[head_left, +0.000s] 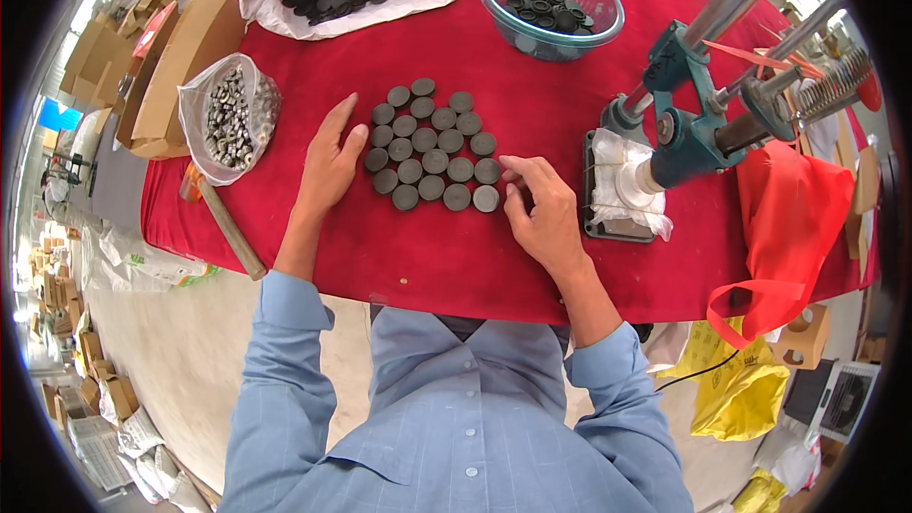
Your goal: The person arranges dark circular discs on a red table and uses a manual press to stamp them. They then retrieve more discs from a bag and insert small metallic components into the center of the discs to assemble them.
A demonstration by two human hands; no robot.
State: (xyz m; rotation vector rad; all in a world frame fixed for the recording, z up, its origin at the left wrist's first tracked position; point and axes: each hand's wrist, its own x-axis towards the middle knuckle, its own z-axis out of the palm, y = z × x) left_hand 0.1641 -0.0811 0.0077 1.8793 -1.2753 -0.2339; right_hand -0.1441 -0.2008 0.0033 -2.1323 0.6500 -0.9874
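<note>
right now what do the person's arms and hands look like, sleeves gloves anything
Both hands are bare: no gloves, rings or watch visible on the left hand or right hand. The arms wear a light blue button-up shirt, its long sleeves pushed up to leave the forearms uncovered. No cables or markings show.

The person wears a light blue button-up shirt (456,418) with an open collar and small pale buttons down the front; its 2 long sleeves are pushed up to mid-forearm, cuffs bunched just below the red table's edge (427,290); both hands are bare, without gloves or rings.
</note>
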